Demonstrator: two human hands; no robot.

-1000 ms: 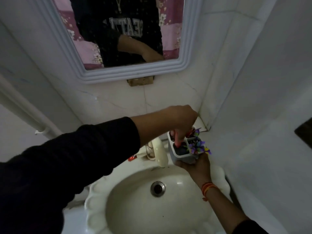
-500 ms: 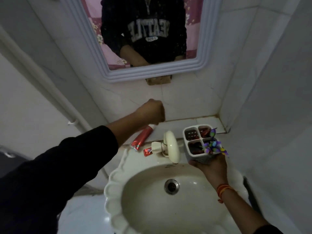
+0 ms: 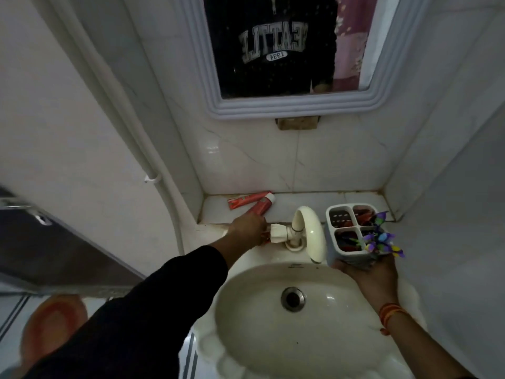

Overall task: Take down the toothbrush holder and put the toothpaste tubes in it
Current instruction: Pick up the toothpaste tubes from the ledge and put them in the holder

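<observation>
My left hand (image 3: 247, 228) closes on a red toothpaste tube (image 3: 261, 207) left of the tap (image 3: 307, 231); my right hand (image 3: 371, 272) grips the toothbrush holder (image 3: 352, 233) right of it.

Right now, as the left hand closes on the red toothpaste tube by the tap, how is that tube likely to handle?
The red toothpaste tube looks soft-walled, so it probably dents under the left hand. Its round body may roll on the smooth ledge. Probably light; one hand should lift it.
</observation>
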